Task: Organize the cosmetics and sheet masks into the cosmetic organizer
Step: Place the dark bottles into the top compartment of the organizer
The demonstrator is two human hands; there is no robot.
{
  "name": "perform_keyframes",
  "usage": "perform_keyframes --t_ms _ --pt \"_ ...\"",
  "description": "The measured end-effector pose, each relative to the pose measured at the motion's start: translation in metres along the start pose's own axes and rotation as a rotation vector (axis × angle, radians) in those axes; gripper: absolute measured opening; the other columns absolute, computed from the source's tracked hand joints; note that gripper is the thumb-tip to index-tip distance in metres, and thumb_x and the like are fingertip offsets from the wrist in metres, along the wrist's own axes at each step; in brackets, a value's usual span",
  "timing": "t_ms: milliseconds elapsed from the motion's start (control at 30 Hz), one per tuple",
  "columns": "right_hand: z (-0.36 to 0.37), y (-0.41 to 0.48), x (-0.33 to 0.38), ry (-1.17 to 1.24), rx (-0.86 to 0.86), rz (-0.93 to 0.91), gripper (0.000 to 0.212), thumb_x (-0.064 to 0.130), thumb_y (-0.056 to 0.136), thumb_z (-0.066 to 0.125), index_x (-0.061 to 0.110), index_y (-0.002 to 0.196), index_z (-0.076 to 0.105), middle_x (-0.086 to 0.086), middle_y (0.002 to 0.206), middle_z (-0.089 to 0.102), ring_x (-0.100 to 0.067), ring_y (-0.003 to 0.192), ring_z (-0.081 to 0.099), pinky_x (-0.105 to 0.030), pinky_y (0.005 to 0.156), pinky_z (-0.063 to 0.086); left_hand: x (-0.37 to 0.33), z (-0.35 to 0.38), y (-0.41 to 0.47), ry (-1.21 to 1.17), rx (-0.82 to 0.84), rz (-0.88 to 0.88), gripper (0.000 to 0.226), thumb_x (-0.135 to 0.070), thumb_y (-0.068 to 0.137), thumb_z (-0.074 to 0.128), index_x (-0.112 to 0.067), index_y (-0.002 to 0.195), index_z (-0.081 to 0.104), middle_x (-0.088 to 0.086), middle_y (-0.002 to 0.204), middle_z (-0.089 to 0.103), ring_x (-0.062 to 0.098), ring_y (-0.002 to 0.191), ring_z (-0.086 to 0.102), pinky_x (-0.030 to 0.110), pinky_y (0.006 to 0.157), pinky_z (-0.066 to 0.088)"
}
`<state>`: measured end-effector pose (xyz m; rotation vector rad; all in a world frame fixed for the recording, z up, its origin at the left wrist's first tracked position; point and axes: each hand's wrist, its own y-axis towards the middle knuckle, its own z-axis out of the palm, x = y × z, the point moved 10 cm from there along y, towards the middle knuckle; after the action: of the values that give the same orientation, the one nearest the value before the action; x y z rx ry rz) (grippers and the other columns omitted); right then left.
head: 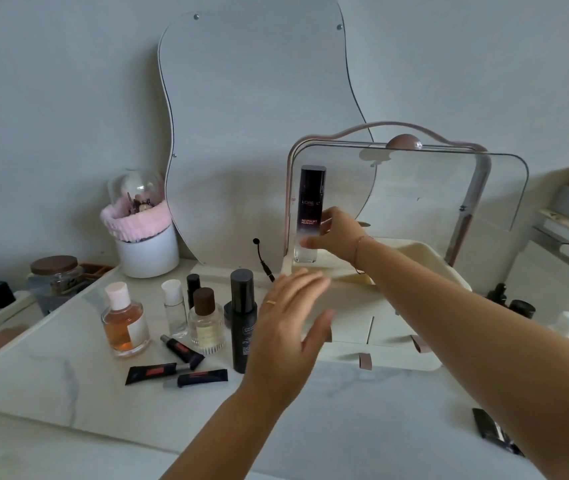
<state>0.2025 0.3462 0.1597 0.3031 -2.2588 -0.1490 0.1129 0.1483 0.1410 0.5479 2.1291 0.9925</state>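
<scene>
A cream cosmetic organizer with a raised clear lid and front drawers stands right of centre. My right hand grips a tall dark bottle standing upright at the organizer's left inner corner. My left hand hovers open, fingers spread, beside a tall black pump bottle on the table. Left of it stand an amber bottle with a pink cap, a small clear bottle and a brown-capped ribbed bottle. Three dark tubes lie in front.
A wavy mirror leans on the wall behind. A white pot with a pink band and clear dome stands back left, a glass jar further left. Dark bottles stand right of the organizer. A black packet lies near the front right.
</scene>
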Motion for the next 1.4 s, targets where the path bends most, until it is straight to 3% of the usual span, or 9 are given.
perform_keyframes --t_ms 167,333,433,533,600,800,1067,1233,1400 --pt "-0.039 -0.067 0.020 0.215 -0.344 -0.130 0.050 0.019 0.077 0.076 0.011 0.120 0.051 -0.003 0.115 0.057 -0.010 0.095 0.058 -0.017 0.085 0.050 0.035 -0.082 -0.037 -0.039 -0.511 -0.219 0.032 -0.022 0.087 0.063 -0.016 0.118 0.055 -0.001 0.118 0.050 0.012 0.116 0.048 0.019 0.099 0.035" --pt "-0.025 -0.160 0.020 0.529 -0.412 -0.223 0.028 0.011 0.077 0.073 0.019 0.100 0.059 0.004 0.095 0.064 -0.003 0.084 0.066 -0.014 0.070 0.053 0.095 -0.062 -0.048 -0.154 -0.293 -0.565 0.045 -0.026 0.084 0.066 -0.015 0.125 0.051 -0.006 0.123 0.054 0.013 0.116 0.051 0.030 0.099 0.040" --pt "-0.003 -0.180 0.008 0.610 -0.354 -0.184 0.025 0.004 0.078 0.071 0.018 0.095 0.059 0.002 0.089 0.064 -0.004 0.077 0.065 -0.015 0.060 0.052 0.113 -0.043 -0.045 -0.172 -0.136 -0.628 0.037 -0.028 0.084 0.065 -0.015 0.117 0.056 -0.005 0.108 0.063 0.013 0.100 0.060 0.021 0.083 0.045" --pt "0.014 -0.184 -0.005 0.595 -0.299 -0.119 0.023 0.004 0.078 0.072 0.014 0.096 0.060 0.001 0.087 0.064 -0.010 0.076 0.064 -0.021 0.068 0.055 0.114 -0.041 -0.042 -0.127 -0.106 -0.617 0.018 -0.026 0.083 0.067 -0.013 0.094 0.061 -0.001 0.085 0.066 0.019 0.082 0.063 0.019 0.065 0.045" --pt "0.023 -0.184 -0.008 0.547 -0.241 -0.106 0.025 0.007 0.078 0.073 0.014 0.099 0.061 0.002 0.089 0.066 -0.012 0.079 0.064 -0.017 0.070 0.053 0.109 -0.044 -0.041 -0.148 -0.116 -0.606 0.016 -0.025 0.082 0.068 -0.014 0.092 0.063 -0.001 0.083 0.068 0.018 0.080 0.064 0.029 0.068 0.048" --pt "0.040 -0.183 0.012 0.333 -0.002 -0.183 0.043 0.019 0.075 0.077 0.019 0.114 0.060 0.008 0.104 0.067 -0.006 0.095 0.064 -0.015 0.079 0.053 0.054 -0.043 -0.017 -0.366 -0.033 -0.440 0.022 -0.042 0.080 0.064 -0.036 0.101 0.063 -0.014 0.095 0.070 0.000 0.089 0.064 0.022 0.076 0.051" --pt "-0.029 -0.168 0.034 0.327 -0.131 -0.309 0.034 0.014 0.073 0.078 0.022 0.105 0.067 0.008 0.091 0.072 -0.008 0.088 0.068 -0.019 0.074 0.056 0.004 -0.031 0.021 -0.512 -0.051 -0.307 0.043 -0.044 0.083 0.063 -0.025 0.121 0.060 -0.012 0.114 0.067 -0.002 0.102 0.062 0.013 0.084 0.048" --pt "-0.083 -0.125 0.026 0.381 -0.271 -0.267 0.033 0.013 0.074 0.077 0.025 0.103 0.064 0.010 0.093 0.071 -0.009 0.088 0.067 -0.013 0.075 0.053 0.018 -0.001 0.020 -0.192 0.056 -0.289 0.043 -0.049 0.090 0.046 -0.026 0.124 0.058 -0.016 0.122 0.059 -0.010 0.111 0.047 -0.006 0.084 0.030" --pt "-0.065 -0.065 0.000 0.179 -0.192 -0.116 0.036 0.012 0.073 0.076 0.013 0.107 0.064 -0.001 0.098 0.069 -0.017 0.089 0.065 -0.032 0.086 0.052 0.029 0.017 0.013 -0.119 0.037 -0.182 0.029 -0.026 0.095 0.047 -0.016 0.115 0.065 -0.005 0.122 0.062 0.000 0.124 0.043 0.012 0.104 0.028"
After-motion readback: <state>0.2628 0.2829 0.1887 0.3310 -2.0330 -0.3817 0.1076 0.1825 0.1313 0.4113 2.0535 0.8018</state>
